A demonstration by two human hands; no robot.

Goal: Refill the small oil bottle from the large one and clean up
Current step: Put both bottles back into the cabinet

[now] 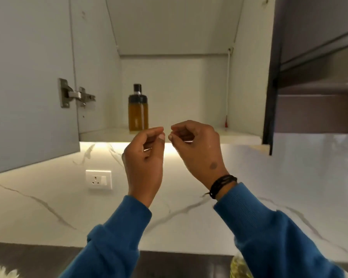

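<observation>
The small oil bottle [138, 109], with a black cap and amber oil up to its shoulder, stands upright on the shelf of an open wall cabinet [239, 137]. Both my hands are raised in front of the shelf edge, below and to the right of the bottle. My left hand [146, 157] has its fingers curled with nothing in them. My right hand [197, 145] is curled the same way and holds nothing; a black band sits on its wrist. At the bottom right, a yellowish clear object [240, 267] shows partly behind my right sleeve; it may be the large oil bottle.
The cabinet door [28, 87] hangs open at the left, with a metal hinge [74, 95]. A dark range hood [319, 77] juts out at the right. A wall socket [98, 179] sits on the marble backsplash. Something white [0, 272] lies at the bottom left.
</observation>
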